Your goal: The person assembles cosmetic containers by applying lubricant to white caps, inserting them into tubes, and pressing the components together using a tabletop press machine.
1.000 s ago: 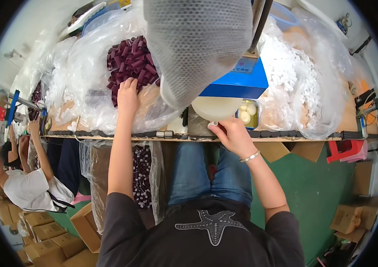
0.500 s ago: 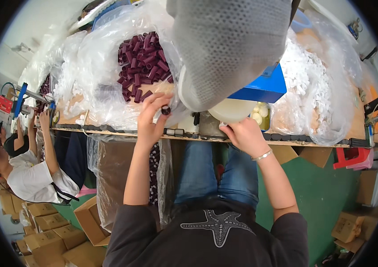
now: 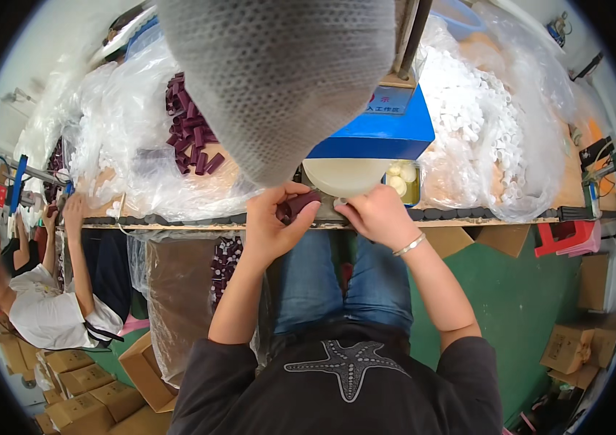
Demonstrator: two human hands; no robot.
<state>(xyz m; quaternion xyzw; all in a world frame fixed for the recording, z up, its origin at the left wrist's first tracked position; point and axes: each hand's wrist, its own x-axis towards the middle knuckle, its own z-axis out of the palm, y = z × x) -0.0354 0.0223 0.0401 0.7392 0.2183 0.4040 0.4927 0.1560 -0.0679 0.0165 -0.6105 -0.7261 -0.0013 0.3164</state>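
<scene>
Over the workbench edge (image 3: 467, 217), left hand (image 3: 270, 228) holds maroon tube (image 3: 304, 204) roughly sideways.

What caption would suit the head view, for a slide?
Left grip on a maroon tube, right grip on a small pale piece, at the bench.

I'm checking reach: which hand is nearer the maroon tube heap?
Left. In the picture, the left hand is lower and right of the maroon tube heap; the right hand is farther right.

In front of the blue box (image 3: 388, 135), the worker's left hand (image 3: 272, 226) grips a maroon tube (image 3: 298, 206) near the right hand (image 3: 380, 216), which pinches a small pale piece (image 3: 340, 202). White pieces (image 3: 471, 109) heap right of the box, loose tubes (image 3: 192, 134) left.
</scene>
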